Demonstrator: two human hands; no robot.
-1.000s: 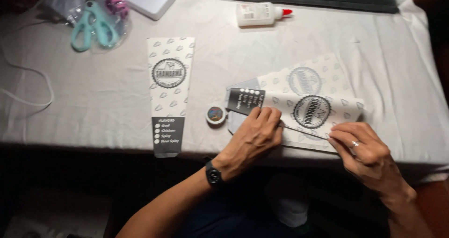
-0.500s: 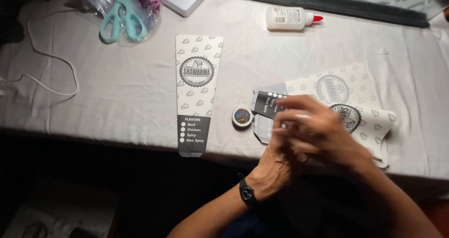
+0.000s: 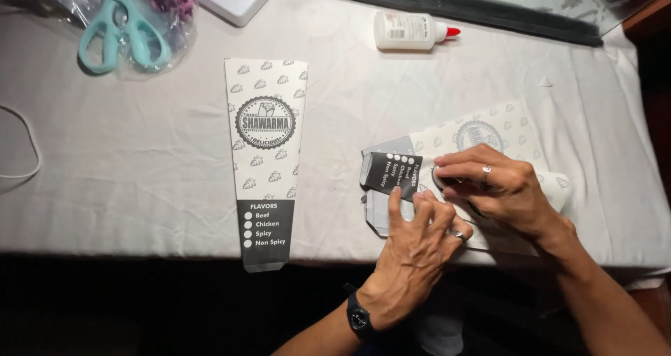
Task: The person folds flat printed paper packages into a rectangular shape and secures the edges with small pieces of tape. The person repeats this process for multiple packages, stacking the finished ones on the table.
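Left hand (image 3: 419, 240): nearest the camera, a black watch on its wrist; the fingers lie flat and close together, pressing down on the near grey edge of the folded paper sleeve, gripping nothing.
Right hand (image 3: 500, 191): just beyond the left, a ring on one finger; its fingers are narrowly curled, tips pressing on the sleeve beside the dark flap. Whether they pinch something small underneath cannot be told.
Folded paper sleeve (image 3: 419, 164): a white printed paper wrapper with small grey leaf marks, a round grey emblem and a dark grey panel of white dots and lettering folded over its left end. It lies near the front edge of the table, under both hands, tilted with its wide end to the far right.
Flat paper sleeve (image 3: 265, 153): a second tapered white wrapper of the same print, lying unfolded to the left, well apart from the hands.
White cloth-covered table (image 3: 126, 174): bears everything.
White glue bottle with red cap (image 3: 409, 31): lying on its side, farther back.
Teal-handled scissors (image 3: 122, 31): far left, in a clear plastic bag.
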